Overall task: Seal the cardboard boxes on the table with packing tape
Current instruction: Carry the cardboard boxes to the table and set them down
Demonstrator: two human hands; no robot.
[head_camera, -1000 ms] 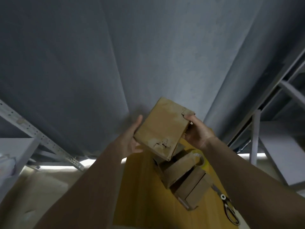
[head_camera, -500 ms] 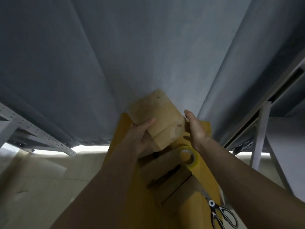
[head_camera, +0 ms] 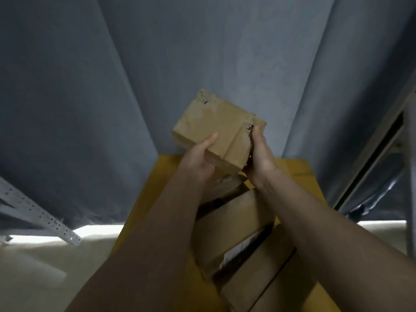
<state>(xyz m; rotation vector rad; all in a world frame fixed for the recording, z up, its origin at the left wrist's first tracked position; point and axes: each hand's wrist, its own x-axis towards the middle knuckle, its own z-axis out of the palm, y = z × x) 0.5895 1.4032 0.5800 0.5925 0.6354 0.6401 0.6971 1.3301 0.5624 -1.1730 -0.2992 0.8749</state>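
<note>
Since half a second ago the cardboard box (head_camera: 217, 131) has turned between the hands and risen off the stack. Left hand (head_camera: 199, 158) cups its near left side — thumb lying flat along the top face. Right hand (head_camera: 261, 154) clamps the opposite end, fingers curled over the torn corner. Below both wrists, more boxes (head_camera: 238, 224) lie on the yellow tabletop (head_camera: 157, 183).

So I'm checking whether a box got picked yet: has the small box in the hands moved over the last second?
Cannot tell: the camera itself swings. Both hands hold the small box above the yellow table, as before, only turned.
</note>
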